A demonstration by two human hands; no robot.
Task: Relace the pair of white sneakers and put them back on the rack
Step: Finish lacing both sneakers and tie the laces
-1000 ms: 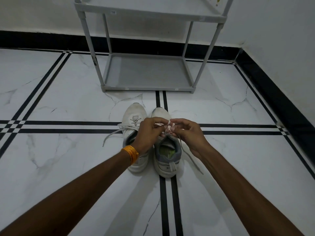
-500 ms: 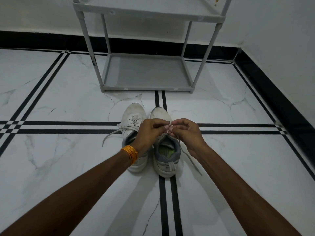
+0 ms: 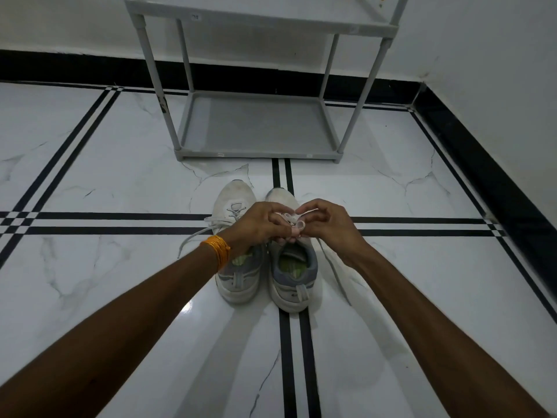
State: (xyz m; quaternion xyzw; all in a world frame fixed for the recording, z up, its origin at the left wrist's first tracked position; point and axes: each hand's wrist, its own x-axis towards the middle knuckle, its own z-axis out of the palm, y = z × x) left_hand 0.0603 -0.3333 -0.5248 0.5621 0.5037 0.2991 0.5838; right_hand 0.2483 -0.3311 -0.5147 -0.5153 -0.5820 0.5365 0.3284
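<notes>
Two white sneakers stand side by side on the floor, toes pointing at the rack. My left hand [image 3: 256, 226] and my right hand [image 3: 327, 226] meet over the right sneaker [image 3: 291, 276], each pinching its white lace [image 3: 291, 220] near the tongue. One end of that lace trails down the shoe's right side onto the floor. The left sneaker [image 3: 233, 194] sits partly under my left wrist, its lace lying loose to the left. The grey shoe rack [image 3: 259, 128] stands just beyond the shoes, its bottom shelf bare.
The floor is glossy white marble [image 3: 90, 182] with black inlay lines crossing under the shoes. A white wall with a black skirting [image 3: 482, 164] runs along the right and the back. An orange bangle [image 3: 218, 250] is on my left wrist.
Both hands have stayed over the right sneaker, fingers shifting slightly as they work the lace. The shoes and the rack have not moved.
</notes>
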